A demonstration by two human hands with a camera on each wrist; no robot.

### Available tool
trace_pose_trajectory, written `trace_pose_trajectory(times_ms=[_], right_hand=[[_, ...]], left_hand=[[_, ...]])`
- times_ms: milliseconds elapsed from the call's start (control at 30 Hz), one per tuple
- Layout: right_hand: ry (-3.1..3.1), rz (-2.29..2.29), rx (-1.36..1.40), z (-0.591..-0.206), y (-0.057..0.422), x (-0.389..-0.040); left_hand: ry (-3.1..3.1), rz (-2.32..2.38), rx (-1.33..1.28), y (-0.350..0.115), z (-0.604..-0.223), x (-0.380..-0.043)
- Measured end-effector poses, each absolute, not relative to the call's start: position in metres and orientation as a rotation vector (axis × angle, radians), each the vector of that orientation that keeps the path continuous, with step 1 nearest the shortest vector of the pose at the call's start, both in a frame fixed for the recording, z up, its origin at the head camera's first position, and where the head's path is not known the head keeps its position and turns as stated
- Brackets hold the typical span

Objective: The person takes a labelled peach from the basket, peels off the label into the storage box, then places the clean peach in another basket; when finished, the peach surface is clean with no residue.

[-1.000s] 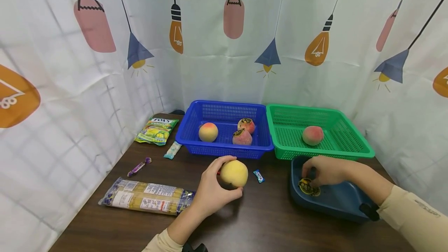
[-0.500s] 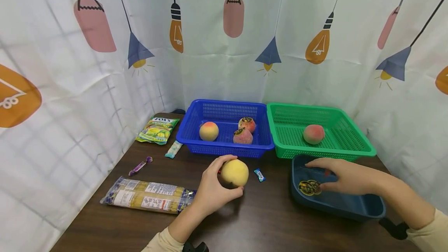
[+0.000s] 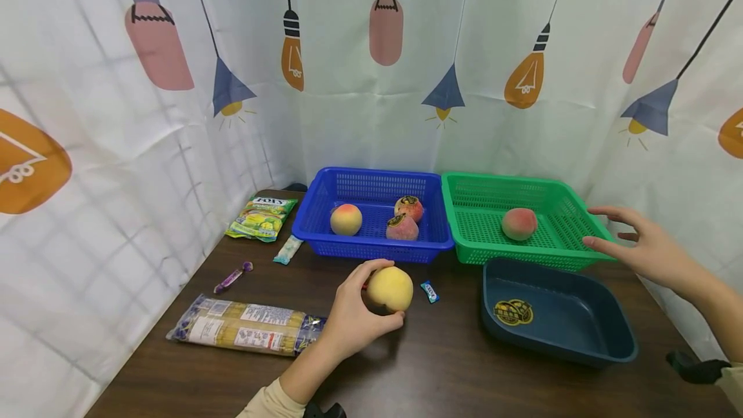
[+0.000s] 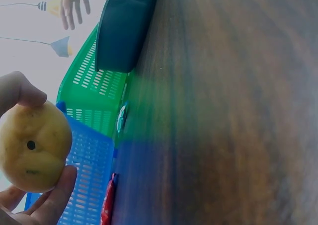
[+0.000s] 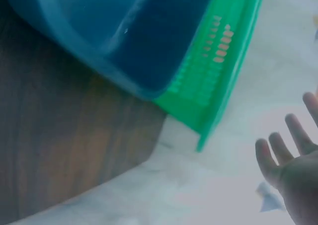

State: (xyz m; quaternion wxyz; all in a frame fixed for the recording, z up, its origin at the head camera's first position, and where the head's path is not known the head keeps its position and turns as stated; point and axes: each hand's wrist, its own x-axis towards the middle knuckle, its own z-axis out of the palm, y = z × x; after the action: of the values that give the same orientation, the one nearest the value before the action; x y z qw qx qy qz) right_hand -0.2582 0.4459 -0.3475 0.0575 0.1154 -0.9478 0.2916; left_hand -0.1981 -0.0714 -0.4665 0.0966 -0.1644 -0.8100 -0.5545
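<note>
Left hand [image 3: 350, 315]: fingers and thumb curled round a yellow peach [image 3: 391, 289], held above the table [image 3: 447, 366], unchanged. Dark blue tray [image 3: 571, 318]: just vacated by the right hand [image 3: 653, 253], now near the right end of the green basket [image 3: 476, 254], fingers apart, nothing held; its tray work, presumably, paused or finished.

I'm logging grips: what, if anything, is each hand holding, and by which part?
The left hand holds a yellow peach by opposite sides, between thumb and fingers; the right hand holds nothing.
</note>
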Motion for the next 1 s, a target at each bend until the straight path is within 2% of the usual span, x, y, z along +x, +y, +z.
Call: trace_pose_trajectory(times_ms=[267,467,700,1000], right_hand=[[-2.92,1.211,0.079,-0.361,0.479,-0.271],[-2.96,1.474,0.091,-0.382,0.502,-0.287],[-2.911,1.833,0.243,-0.409,0.524,-0.3],[-2.86,1.891,0.182,-0.419,0.522,-0.301]], left_hand=[[-2.388,-1.666,-0.506,-0.071,-0.468,-0.199],[-2.383,-1.654,-0.515,-0.07,-0.467,-0.198],[-2.401,-1.659,-0.494,-0.07,-0.466,-0.197],[-2.4,-1.69,-0.526,-0.066,-0.465,-0.193]])
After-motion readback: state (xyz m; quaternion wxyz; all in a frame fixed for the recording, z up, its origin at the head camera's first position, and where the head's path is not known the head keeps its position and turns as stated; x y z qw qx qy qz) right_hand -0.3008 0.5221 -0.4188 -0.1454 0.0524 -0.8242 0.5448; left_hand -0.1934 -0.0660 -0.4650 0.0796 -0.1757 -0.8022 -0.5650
